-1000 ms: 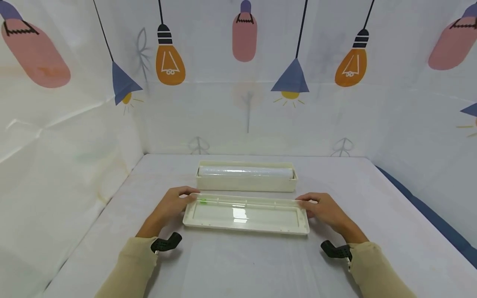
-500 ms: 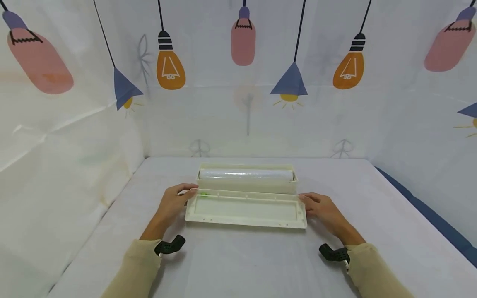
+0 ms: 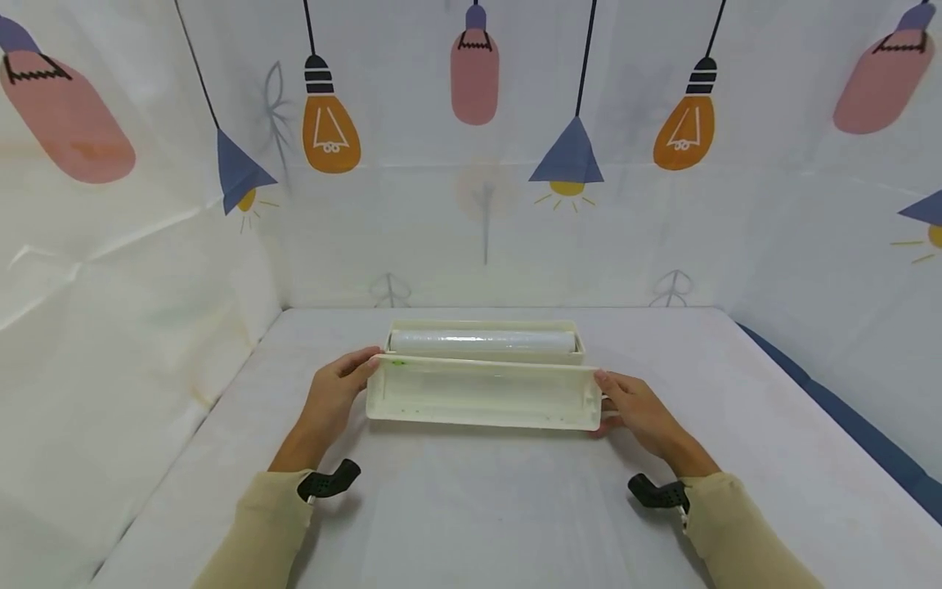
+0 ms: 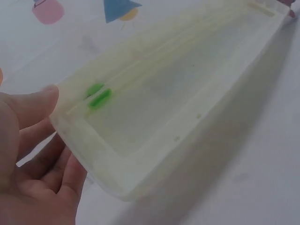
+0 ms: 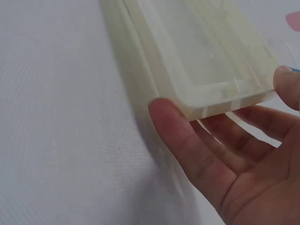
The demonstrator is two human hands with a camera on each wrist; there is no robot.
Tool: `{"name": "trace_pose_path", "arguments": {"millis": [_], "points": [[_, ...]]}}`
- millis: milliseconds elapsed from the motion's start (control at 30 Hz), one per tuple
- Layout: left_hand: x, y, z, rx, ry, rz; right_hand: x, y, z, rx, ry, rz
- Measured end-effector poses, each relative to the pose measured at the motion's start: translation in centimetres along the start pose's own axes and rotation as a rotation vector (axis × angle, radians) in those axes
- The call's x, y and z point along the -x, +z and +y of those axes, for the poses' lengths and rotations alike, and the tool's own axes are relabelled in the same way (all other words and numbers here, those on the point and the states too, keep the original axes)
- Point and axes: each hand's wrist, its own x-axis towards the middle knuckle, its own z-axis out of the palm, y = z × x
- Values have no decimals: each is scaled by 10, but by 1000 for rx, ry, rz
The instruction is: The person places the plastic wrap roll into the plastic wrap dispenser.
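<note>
A long cream plastic lid (image 3: 482, 397) with a shallow rim is held between both hands, its inner side tilted toward me. At its left end my left hand (image 3: 331, 401) pinches the corner, thumb on the inside face and fingers behind. A green slider (image 4: 100, 98) shows near that thumb in the left wrist view. My right hand (image 3: 640, 413) grips the other end, with fingers spread along the end edge and under the corner in the right wrist view. Just behind the lid stands the cream dispenser box (image 3: 581, 357), holding a roll of cling film (image 3: 482, 340). The lid hides the box's front.
A white cloth covers the table (image 3: 486, 507). White printed sheets (image 3: 486, 204) hang at the back and both sides. Dark blue fabric (image 3: 846, 409) shows past the table's right edge. Black wrist mounts (image 3: 329, 479) sit on both forearms.
Both hands have carried the lid away from me and tipped its far edge up, so it now overlaps the front of the box in the head view. The box stays in place.
</note>
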Motion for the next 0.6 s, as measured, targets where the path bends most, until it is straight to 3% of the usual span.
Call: {"name": "trace_pose_path", "arguments": {"millis": [133, 233, 400, 600], "points": [[-1, 0, 1, 37, -61, -30, 1, 1, 1, -4, -65, 2], [-2, 0, -2, 57, -65, -48, -1, 2, 2, 13, -100, 12], [-4, -1, -4, -20, -73, -66, -1, 1, 2, 34, -175, 36], [-4, -2, -2, -88, -164, -137, 0, -1, -2, 62, -227, 28]]}}
